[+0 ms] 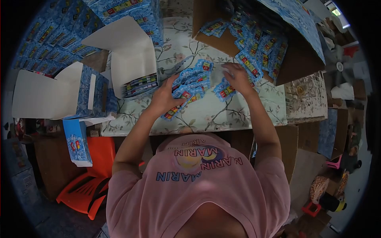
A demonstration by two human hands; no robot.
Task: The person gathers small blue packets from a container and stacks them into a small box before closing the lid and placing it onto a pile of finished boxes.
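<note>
My left hand is closed around the left side of a bunch of blue sachets with red and yellow print, low over the flowered tabletop. Just right of it, my right hand rests with bent fingers over more sachets; its fingertips are near the packets, and whether it grips one is unclear. Left of my left hand stands an open white box with a row of packets upright in its bottom. Loose sachets spill from a large tipped cardboard box at the upper right.
Another open box lies at the left edge of the table. Stacks of blue printed boxes rise at the upper left. An orange chair stands below left. A person is at the lower right, away from the table.
</note>
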